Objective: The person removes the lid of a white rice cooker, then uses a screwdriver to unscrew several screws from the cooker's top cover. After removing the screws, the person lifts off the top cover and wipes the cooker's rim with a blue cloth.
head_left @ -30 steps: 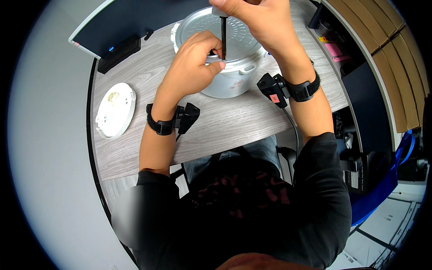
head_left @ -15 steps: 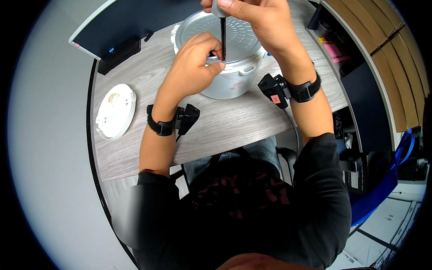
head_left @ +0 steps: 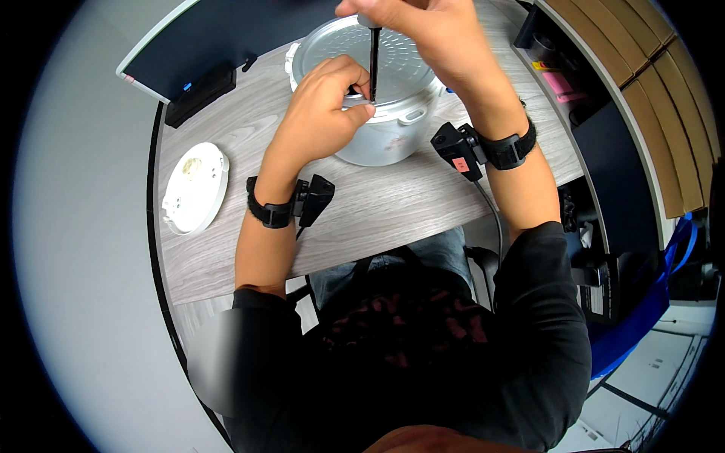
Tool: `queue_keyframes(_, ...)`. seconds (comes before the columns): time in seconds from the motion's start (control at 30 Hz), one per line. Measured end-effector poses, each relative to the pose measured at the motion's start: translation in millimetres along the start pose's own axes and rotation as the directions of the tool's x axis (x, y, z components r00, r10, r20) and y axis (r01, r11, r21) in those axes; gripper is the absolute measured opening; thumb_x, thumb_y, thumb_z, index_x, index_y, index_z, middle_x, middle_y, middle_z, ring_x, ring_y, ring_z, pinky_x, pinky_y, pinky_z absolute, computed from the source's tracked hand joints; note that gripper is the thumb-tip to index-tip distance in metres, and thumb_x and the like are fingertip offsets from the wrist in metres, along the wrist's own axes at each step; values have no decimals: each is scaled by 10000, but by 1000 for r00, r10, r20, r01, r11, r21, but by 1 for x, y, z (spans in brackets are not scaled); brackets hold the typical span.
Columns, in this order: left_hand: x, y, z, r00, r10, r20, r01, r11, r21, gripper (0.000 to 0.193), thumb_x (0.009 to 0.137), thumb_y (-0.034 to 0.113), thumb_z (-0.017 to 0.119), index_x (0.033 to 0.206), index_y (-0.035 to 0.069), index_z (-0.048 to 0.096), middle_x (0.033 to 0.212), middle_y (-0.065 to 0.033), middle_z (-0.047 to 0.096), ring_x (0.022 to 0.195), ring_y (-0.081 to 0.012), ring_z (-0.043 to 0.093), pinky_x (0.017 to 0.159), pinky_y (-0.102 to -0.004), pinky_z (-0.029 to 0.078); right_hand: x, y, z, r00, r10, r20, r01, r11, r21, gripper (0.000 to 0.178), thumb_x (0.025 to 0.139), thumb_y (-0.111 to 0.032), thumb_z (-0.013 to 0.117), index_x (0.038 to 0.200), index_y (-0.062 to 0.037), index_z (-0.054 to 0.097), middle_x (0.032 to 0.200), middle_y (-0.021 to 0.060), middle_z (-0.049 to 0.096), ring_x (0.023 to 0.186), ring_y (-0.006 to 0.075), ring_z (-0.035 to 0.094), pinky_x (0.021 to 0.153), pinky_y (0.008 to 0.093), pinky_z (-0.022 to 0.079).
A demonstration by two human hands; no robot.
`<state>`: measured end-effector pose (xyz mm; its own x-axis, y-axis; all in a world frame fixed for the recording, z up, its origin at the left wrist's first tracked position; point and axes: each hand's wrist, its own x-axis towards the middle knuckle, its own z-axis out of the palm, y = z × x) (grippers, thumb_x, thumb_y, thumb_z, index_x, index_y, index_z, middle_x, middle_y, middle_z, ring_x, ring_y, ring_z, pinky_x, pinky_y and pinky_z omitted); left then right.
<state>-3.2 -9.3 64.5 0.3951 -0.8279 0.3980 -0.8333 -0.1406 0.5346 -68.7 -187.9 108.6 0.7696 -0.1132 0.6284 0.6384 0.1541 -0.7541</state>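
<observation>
Silver-toned metal, one round vessel (head_left: 381, 143): standing on the wood-grain table (head_left: 362, 208), beyond the forearms, its patterned top (head_left: 400, 75) facing up and an oval lug (head_left: 413, 116) projecting near the rim. Handling, as judged: shell looking stiff, probably smooth and slippery, bulk suggesting more weight than one hand carries easily; lug and rim are offering the surest holds, both sides together. Screwdriver (head_left: 374, 64), one: grey handle, long dark shaft, standing nearly upright with its tip meeting or nearly meeting the near rim; likely light and rigid, best taken by the thick handle, the slim shaft giving little purchase. Right grip (head_left: 423, 26): closing round the screwdriver's handle, some fingers lying out of view past the upper edge. Left grip (head_left: 325, 106): resting at the vessel's near rim, thumb and forefinger curling close beside the screwdriver's tip; whether they are clamping a small part or only steadying the edge, cannot tell. White disc-shaped cover (head_left: 196, 189), one: lying apart at the table's left, looking light, possibly brittle plastic, best being lifted by its raised rim. Black box (head_left: 200, 97), one: sitting on the table behind the cover.
</observation>
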Motion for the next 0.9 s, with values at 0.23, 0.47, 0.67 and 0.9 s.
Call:
queue_keyframes(0.23, 1, 1, -1, 1000, -11, 16, 11, 1000, -9, 219, 784, 88, 705, 958, -2, 607, 941, -92, 564, 920, -255, 548, 838, -357, 446, 4, 5, -6, 994, -86, 65, 88, 996, -29, 529, 906, 12, 727, 1385, 1, 503, 1040, 9, 651, 900, 66, 608, 793, 226, 522)
queue_keyframes(0.47, -1, 0, -1, 1000, -23, 10, 23, 1000, -12, 221, 784, 84, 696, 979, 4, 627, 937, -86, 565, 918, -253, 552, 836, -354, 448, 0, -6, 4, 1000, 9, 23, -4, 978, -210, 562, 894, 35, 720, 1406, 2, 493, 1053, 7, 650, 908, 60, 609, 810, 223, 535)
queue_keyframes(0.67, 1, -1, 0, 1000, -2, 11, 3, 1000, -16, 222, 784, 90, 708, 970, -1, 627, 921, -90, 555, 904, -249, 546, 824, -355, 447, 2, -3, 1, 1000, -18, -23, 19, 1000, 10, 534, 878, 42, 726, 1370, -1, 522, 1058, 0, 650, 882, 43, 587, 764, 203, 511)
queue_keyframes(0.9, 0, 0, 0, 1000, -9, -11, 9, 1000, -12, 189, 790, 82, 728, 925, 7, 619, 911, -88, 581, 915, -265, 563, 822, -367, 451, -1, -6, -1, 998, -64, -24, 59, 979, -194, 449, 868, 59, 726, 1284, 6, 565, 1028, 5, 649, 870, 41, 607, 764, 210, 535)
